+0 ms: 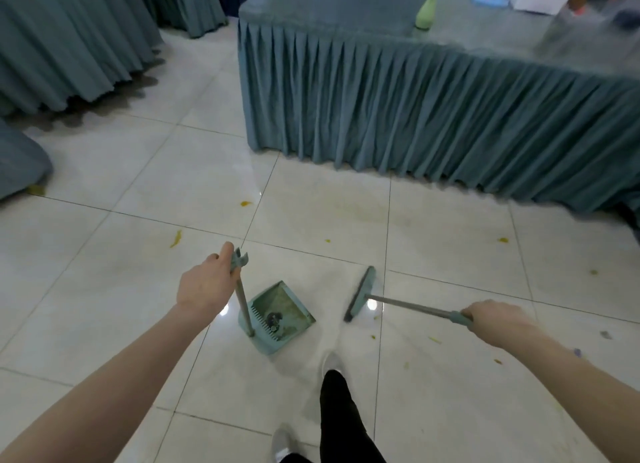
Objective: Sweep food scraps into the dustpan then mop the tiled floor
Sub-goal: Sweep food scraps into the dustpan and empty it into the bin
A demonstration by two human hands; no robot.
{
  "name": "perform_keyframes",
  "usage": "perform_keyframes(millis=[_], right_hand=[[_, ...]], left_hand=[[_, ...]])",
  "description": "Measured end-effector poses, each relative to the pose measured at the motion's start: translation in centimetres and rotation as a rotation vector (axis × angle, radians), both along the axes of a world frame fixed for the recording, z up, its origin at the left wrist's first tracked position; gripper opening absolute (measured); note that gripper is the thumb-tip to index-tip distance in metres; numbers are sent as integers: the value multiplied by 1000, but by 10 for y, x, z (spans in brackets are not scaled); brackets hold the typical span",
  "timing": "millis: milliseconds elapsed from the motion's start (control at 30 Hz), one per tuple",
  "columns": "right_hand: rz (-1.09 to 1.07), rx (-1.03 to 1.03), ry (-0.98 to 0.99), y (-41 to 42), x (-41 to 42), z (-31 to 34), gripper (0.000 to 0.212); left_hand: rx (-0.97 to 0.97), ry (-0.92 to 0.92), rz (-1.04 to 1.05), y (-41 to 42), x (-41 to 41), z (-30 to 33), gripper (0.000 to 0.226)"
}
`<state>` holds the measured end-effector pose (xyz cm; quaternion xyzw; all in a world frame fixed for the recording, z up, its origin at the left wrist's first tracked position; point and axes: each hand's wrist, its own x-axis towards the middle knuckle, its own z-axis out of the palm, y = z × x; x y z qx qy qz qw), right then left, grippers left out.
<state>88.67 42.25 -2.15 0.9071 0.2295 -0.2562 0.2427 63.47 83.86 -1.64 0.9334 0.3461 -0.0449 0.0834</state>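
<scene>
A teal dustpan [289, 300] stands on the white tiled floor [121, 289] with dark scraps inside it. My left hand [206, 284] grips the top of its upright handle. The teal broom [362, 294] has its head on the floor just right of the pan, a short gap between them. My right hand [495, 315] grips the broom's teal handle end. Yellow food scraps [176, 239] lie scattered on the tiles: one [246, 203] ahead of the pan, others [502, 240] to the right and near my right arm.
A long table with a pleated teal skirt [415, 123] runs across ahead and to the right, a green bottle [426, 14] on top. More draped tables [69, 40] stand at the left. My leg and shoes [341, 410] are below the pan.
</scene>
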Motion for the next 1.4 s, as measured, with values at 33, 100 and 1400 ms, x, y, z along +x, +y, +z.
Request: perform_keyframes(millis=[33,100,1400], right_hand=[[-2,27,15,11,8,-1,24],[-23,100,49,38,28,-9,23],[-212,-47,-17,-71,-59,-1,22]], left_hand=[[2,2,5,3,5,0,20],[15,5,25,10,16,0,20],[-30,-9,-66,-23,-36,-25,16]])
